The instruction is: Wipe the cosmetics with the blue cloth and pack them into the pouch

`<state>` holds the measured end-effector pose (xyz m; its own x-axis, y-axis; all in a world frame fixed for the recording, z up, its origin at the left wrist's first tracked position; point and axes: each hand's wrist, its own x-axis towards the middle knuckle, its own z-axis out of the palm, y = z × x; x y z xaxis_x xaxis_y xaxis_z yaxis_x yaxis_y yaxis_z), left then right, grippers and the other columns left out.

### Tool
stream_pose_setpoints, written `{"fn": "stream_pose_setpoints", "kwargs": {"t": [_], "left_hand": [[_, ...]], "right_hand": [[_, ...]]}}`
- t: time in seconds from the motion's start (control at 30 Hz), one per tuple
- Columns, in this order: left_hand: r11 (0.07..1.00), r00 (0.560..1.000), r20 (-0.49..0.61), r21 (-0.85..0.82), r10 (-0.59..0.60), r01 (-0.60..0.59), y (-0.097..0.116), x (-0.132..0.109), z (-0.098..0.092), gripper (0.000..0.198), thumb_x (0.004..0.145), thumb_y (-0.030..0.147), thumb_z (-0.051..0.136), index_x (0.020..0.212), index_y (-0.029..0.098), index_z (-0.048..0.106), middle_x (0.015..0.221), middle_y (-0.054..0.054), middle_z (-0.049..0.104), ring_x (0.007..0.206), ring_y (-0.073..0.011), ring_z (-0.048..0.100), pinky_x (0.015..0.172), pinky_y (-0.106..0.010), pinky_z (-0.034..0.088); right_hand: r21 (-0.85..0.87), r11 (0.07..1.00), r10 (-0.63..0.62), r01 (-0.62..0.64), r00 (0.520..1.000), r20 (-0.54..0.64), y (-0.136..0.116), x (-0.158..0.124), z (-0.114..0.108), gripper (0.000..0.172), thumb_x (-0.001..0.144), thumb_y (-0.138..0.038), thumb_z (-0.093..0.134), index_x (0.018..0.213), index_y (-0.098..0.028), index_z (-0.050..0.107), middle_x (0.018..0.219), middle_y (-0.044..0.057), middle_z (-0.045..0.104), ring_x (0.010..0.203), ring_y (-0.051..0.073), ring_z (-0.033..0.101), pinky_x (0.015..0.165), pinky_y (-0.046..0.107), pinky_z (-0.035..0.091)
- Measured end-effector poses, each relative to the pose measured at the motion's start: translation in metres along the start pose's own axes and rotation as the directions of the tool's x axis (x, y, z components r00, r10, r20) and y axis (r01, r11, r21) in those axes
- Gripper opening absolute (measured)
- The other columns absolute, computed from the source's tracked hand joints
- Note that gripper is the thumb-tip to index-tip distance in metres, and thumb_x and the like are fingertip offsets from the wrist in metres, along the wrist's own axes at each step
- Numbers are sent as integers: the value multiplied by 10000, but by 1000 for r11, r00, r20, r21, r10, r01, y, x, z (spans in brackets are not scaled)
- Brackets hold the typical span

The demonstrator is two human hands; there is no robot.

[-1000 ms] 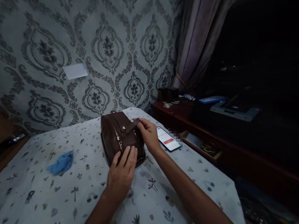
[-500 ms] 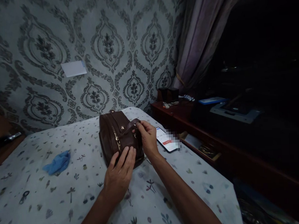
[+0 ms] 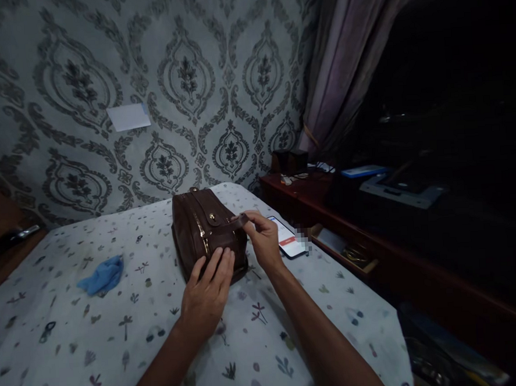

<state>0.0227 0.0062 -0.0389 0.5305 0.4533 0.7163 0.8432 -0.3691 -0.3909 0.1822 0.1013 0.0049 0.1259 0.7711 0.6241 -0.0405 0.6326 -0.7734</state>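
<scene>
A brown leather bag with gold zips and a gold stud sits on the patterned white sheet. My left hand rests on the bag's near end, its fingers stretched out and spread. A brown strap at the top of the bag is pinched in my right hand, which holds its loose end out to the right. The bag's far side and underside are hidden.
Right of the bag lies a phone with a lit screen. A crumpled blue cloth is on the left. Beyond the sheet's right edge stands a dark red desk with an open drawer. A patterned wall rises behind.
My right hand has moved slightly right, drawing the strap's end outward and a little lower. My left hand stays on the bag. The view has shifted slightly.
</scene>
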Motion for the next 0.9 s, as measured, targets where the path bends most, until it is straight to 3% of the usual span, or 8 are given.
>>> {"fn": "stream_pose_setpoints", "kwargs": {"t": [0.1,0.37,0.57,0.7,0.8,0.9], "left_hand": [[1000,1000,13,3,-1,1,0,-2,2,481,977,91,358,1430,103,519,1450,-85,579,1386,-204,464,1186,-404,277],[1000,1000,18,0,-7,7,1,1,-1,480,976,86,365,1424,120,534,1427,-87,601,1335,-209,522,1160,-393,308],[1000,1000,19,20,3,-3,1,1,-1,458,990,92,348,1394,109,561,1444,-72,586,1321,-203,526,1177,-403,269],[999,999,51,34,0,-2,1,-1,0,467,986,109,360,1414,139,546,1466,-70,565,1359,-199,495,1162,-388,302],[999,1000,31,40,4,-5,0,-1,0,461,983,115,380,1413,142,547,1456,-69,575,1373,-199,480,1167,-385,296],[999,1000,0,43,12,-12,0,-1,1,456,977,98,393,1401,132,556,1446,-74,585,1372,-198,481,1169,-381,294]], "right_hand": [[13,997,70,-70,997,-20,-2,-2,2,255,829,-446,667,716,-218,678,726,7,650,763,191,585,757,322,478],[13,993,114,-114,994,-1,-10,-7,10,371,873,-500,589,634,-223,529,630,-32,544,629,147,468,642,278,397],[44,988,148,-150,988,36,-8,-5,8,348,877,-493,592,667,-218,564,660,-26,577,655,148,500,669,281,414],[43,991,125,-126,992,18,-3,-7,3,193,816,-420,683,870,-236,668,905,12,650,888,190,595,851,330,472],[5,987,158,-158,986,55,4,-17,-2,481,704,-378,796,1145,-278,635,1265,61,597,1202,255,543,1007,405,453],[24,962,267,-273,952,148,10,-29,-5,639,699,-396,808,1274,-284,552,1362,87,569,1260,271,533,1038,442,460]]}}
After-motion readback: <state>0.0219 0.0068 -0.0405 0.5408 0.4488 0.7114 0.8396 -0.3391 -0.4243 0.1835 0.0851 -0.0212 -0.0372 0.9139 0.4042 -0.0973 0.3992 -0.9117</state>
